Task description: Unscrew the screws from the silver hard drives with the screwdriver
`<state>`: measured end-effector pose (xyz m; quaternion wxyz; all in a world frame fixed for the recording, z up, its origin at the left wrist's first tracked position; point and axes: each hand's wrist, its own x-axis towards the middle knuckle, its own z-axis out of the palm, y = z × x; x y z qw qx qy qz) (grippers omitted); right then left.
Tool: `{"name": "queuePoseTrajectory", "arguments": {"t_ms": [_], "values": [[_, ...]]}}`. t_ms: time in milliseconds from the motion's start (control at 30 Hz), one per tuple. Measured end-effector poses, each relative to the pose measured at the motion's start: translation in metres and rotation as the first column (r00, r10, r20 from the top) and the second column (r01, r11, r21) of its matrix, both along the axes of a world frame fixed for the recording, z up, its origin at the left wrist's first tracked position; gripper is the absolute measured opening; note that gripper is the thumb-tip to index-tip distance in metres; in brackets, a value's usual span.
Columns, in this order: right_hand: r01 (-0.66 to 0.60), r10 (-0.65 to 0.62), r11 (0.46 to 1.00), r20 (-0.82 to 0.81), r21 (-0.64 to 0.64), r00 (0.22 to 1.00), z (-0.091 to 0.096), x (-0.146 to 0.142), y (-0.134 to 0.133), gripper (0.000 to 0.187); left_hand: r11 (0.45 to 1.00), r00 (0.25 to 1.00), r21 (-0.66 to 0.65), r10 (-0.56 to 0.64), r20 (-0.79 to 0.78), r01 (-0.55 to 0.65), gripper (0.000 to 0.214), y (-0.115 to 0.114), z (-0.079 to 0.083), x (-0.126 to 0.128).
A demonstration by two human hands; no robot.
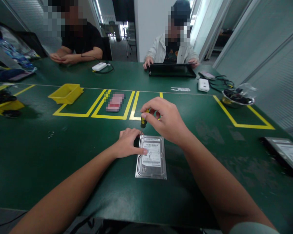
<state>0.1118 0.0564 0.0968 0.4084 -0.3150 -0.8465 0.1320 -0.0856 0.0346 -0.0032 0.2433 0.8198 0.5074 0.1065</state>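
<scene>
A silver hard drive [150, 170] with a white label lies flat on the green table before me. My left hand [128, 143] grips it at the left edge, thumb resting over the label and fingers by the far left corner. Above that corner, my right hand [164, 118] is closed around a small screwdriver [143, 122] with a black and yellow handle. The screwdriver stands roughly upright, its shaft pointing down at the corner. Whether the tip touches a screw is too small to tell.
Another hard drive [286, 152] lies at the right edge. Farther back are a yellow bin [67, 93], a pink pixelated item [116, 102], a metal bowl [236, 102] of dark parts, and a white adapter [203, 85]. Two people sit opposite; one holds a black panel [172, 70].
</scene>
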Motion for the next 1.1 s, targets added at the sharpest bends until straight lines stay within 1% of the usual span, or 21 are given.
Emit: {"name": "queuePoseTrajectory", "arguments": {"t_ms": [167, 433, 600, 833, 933, 1100], "values": [[-0.031, 0.031, 0.999, -0.002, -0.007, 1.000, 0.0016, 0.0018, 0.0001, 0.014, 1.000, 1.000, 0.002, -0.004, -0.001, 0.004, 0.075, -0.0005, -0.0011, -0.0002], [-0.067, 0.067, 0.997, -0.020, -0.033, 0.998, 0.0003, 0.0011, 0.0004, 0.017, 1.000, 1.000, 0.000, -0.012, 0.011, 0.012, 0.072, -0.0008, -0.0001, -0.0006], [-0.113, 0.114, 0.993, -0.014, 0.014, 0.993, 0.0026, 0.0011, -0.0030, 0.022, 1.000, 1.000, 0.014, -0.016, 0.004, 0.016, 0.071, -0.0007, -0.0018, -0.0007], [-0.130, 0.129, 0.987, 0.022, 0.092, 0.991, 0.0038, 0.0023, -0.0034, 0.027, 1.000, 1.000, 0.021, -0.012, 0.008, 0.012, 0.072, 0.0000, -0.0029, -0.0018], [-0.127, 0.125, 0.989, 0.035, 0.077, 0.992, 0.0036, 0.0026, -0.0030, 0.031, 1.000, 1.000, 0.027, -0.011, 0.005, 0.011, 0.070, 0.0002, -0.0034, -0.0019], [-0.117, 0.114, 0.992, 0.060, 0.054, 0.992, 0.0038, 0.0028, -0.0031, 0.032, 0.999, 1.000, 0.038, -0.011, 0.005, 0.011, 0.069, 0.0002, -0.0034, -0.0020]]}}
